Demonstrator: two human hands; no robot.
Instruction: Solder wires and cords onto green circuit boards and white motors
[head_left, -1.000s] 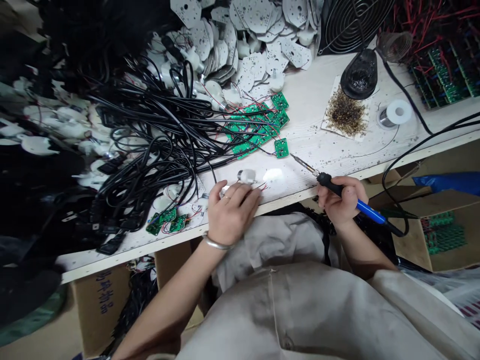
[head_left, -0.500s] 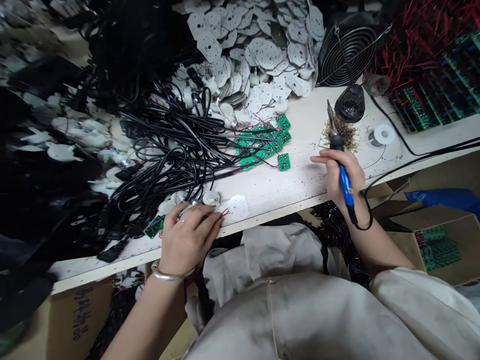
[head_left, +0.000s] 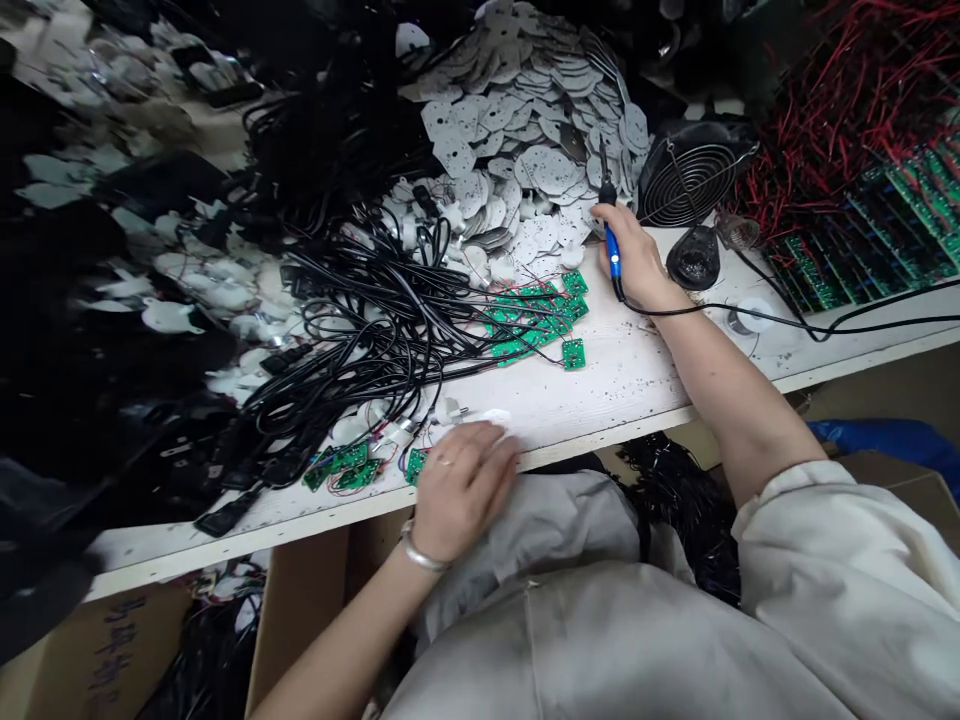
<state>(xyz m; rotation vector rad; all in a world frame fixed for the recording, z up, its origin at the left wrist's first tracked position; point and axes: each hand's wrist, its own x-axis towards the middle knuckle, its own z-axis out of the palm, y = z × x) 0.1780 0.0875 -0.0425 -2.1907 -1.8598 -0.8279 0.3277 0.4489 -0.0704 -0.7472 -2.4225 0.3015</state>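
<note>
My right hand (head_left: 634,255) is closed around the blue handle of a soldering iron (head_left: 613,250). Its metal tip points away from me, over the edge of a heap of grey-white plates (head_left: 547,170). At the front edge of the bench, my left hand (head_left: 465,485) lies with fingers stretched out over a white plate (head_left: 495,415), only partly visible. The thumb is hidden, and the fingers are slightly blurred. A small green circuit board (head_left: 415,465) shows just left of this hand. Further left lie more green boards (head_left: 352,465) with thin wires and small white motor parts (head_left: 394,432).
Black cables (head_left: 382,310) run across the bench to a cluster of green boards (head_left: 532,320). To the right are an iron stand (head_left: 694,260), a fan with a wire guard (head_left: 690,180), a solder spool (head_left: 752,315) and rows of boards with red wires (head_left: 862,230).
My right hand has moved the soldering iron forward and left, toward the grey plates. My left hand has shifted right over the white plate, uncovering green boards and white parts.
</note>
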